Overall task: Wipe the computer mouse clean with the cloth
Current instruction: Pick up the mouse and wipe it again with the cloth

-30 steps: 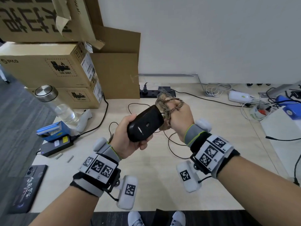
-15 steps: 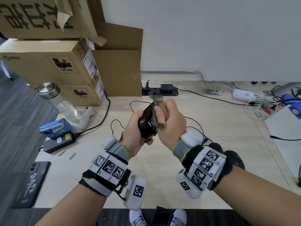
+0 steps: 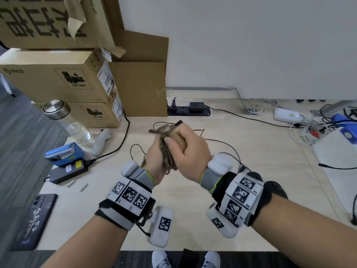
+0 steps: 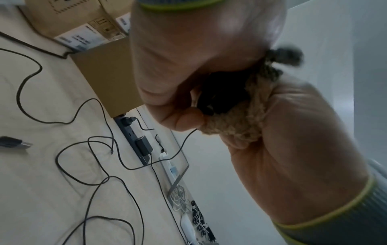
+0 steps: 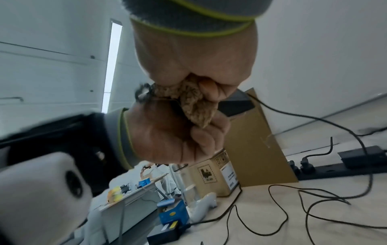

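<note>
both hands raised over desk (image 3: 241, 171), mid-scene. left hand (image 3: 154, 153) fingers curled round black mouse (image 4: 222, 92). right hand (image 3: 190, 151) fingers clenched on tan cloth (image 3: 173, 141), pressed against mouse; mouse mostly hidden between palms.

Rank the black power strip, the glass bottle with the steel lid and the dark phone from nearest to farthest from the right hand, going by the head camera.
From the right hand:
1. Black power strip, straight beyond the hands, by the wall.
2. Glass bottle, far left, beside the cardboard boxes.
3. Dark phone, at the table's near left corner.
</note>
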`<state>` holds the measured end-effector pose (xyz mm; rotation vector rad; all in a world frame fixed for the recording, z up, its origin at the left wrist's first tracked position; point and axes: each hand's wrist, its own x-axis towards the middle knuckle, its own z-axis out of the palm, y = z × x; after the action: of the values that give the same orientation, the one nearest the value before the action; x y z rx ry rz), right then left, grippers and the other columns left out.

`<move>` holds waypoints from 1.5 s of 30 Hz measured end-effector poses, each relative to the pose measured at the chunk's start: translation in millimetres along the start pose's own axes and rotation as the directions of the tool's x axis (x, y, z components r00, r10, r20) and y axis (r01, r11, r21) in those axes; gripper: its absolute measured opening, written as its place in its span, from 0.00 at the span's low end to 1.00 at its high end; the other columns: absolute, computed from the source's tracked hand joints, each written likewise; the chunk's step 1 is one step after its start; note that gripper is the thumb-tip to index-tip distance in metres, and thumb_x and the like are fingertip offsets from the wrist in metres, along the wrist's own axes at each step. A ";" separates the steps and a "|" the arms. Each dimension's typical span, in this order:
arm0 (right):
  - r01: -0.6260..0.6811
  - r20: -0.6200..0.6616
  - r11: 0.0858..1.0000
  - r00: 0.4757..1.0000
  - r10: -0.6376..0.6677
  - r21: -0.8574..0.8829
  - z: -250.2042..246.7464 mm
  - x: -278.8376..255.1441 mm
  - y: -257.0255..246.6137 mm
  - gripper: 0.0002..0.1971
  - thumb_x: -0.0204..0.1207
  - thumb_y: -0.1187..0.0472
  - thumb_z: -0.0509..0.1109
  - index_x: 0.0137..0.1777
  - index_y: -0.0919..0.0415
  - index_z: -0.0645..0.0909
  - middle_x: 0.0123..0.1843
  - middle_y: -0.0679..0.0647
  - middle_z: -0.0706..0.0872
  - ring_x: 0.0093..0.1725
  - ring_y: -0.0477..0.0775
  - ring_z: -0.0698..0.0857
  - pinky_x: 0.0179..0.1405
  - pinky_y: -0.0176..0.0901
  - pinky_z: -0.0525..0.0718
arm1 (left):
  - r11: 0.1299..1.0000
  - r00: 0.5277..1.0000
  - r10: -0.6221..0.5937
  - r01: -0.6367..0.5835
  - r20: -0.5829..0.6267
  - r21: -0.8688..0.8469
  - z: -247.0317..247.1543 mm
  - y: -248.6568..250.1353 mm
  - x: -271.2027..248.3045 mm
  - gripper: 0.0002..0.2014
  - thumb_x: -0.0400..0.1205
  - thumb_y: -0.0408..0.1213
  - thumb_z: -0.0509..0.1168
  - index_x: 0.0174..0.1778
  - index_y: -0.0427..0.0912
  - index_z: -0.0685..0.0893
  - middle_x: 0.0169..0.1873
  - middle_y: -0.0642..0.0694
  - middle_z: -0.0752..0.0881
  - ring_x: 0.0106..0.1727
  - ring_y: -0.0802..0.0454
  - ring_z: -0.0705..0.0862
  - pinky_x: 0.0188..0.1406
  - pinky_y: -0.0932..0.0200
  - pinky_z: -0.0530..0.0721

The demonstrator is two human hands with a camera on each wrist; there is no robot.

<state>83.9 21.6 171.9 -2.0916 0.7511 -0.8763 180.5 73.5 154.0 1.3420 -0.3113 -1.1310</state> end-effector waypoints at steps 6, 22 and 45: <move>-0.079 -0.150 0.992 0.984 0.093 0.101 -10.1 18.3 17.8 0.14 0.80 0.55 0.68 0.36 0.47 0.67 0.25 0.39 0.73 0.27 0.42 0.70 0.31 0.41 0.71 | 1.000 0.981 -0.015 0.018 0.196 -0.013 0.5 -1.8 -9.7 0.29 0.88 0.55 0.46 0.50 0.35 0.84 0.33 0.37 0.86 0.29 0.40 0.82 0.28 0.53 0.84; 0.032 -0.072 0.998 0.997 -0.028 0.057 1.7 -9.6 4.8 0.09 0.78 0.56 0.68 0.38 0.54 0.72 0.25 0.45 0.71 0.28 0.47 0.70 0.29 0.39 0.69 | 0.989 0.987 0.122 -0.112 -0.102 0.098 4.7 9.3 -14.4 0.16 0.89 0.36 0.54 0.41 0.37 0.83 0.25 0.45 0.82 0.24 0.51 0.82 0.16 0.64 0.74; 0.282 0.074 0.933 0.959 -0.273 -0.223 2.4 -20.9 12.7 0.17 0.79 0.47 0.63 0.64 0.49 0.83 0.46 0.49 0.81 0.42 0.52 0.82 0.34 0.43 0.83 | 0.970 0.966 -0.102 0.150 0.238 -0.193 -0.1 9.7 -17.3 0.55 0.71 0.80 0.39 0.66 0.32 0.83 0.57 0.35 0.87 0.63 0.40 0.86 0.63 0.49 0.82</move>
<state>70.5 30.6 153.4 -2.4601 0.5641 -0.9273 176.9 85.4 169.5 1.0602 -0.2656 -1.3893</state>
